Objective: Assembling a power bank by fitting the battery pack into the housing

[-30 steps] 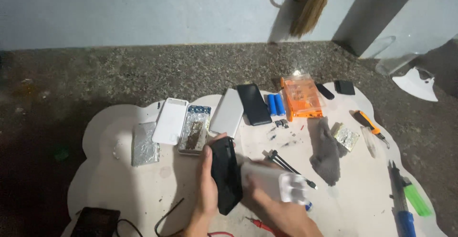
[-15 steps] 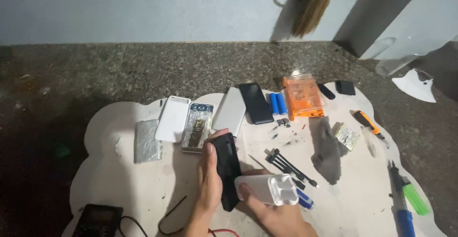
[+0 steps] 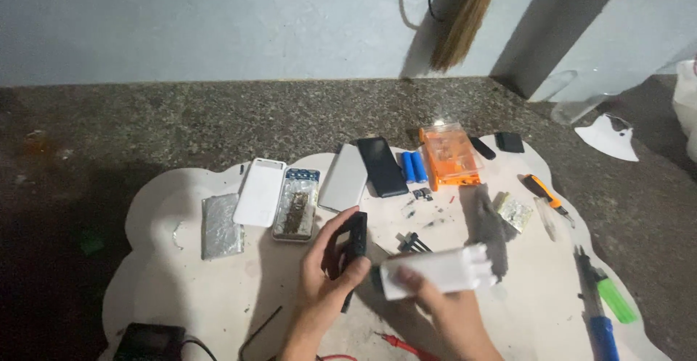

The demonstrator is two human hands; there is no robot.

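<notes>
The left hand (image 3: 330, 270) grips a black casing (image 3: 353, 248); the right hand (image 3: 428, 295) holds a white block (image 3: 435, 272). They are apart, unjoined. Other parts lie spread on the mat (image 3: 181, 288).

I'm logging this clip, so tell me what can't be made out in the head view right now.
- Black casing: its lower end is hidden behind the left hand.
- White casing: motion blur smears it, and the right hand covers its underside.
- Black device: cut off by the bottom edge.
- Small parts by the blue cells: too small to identify.
</notes>
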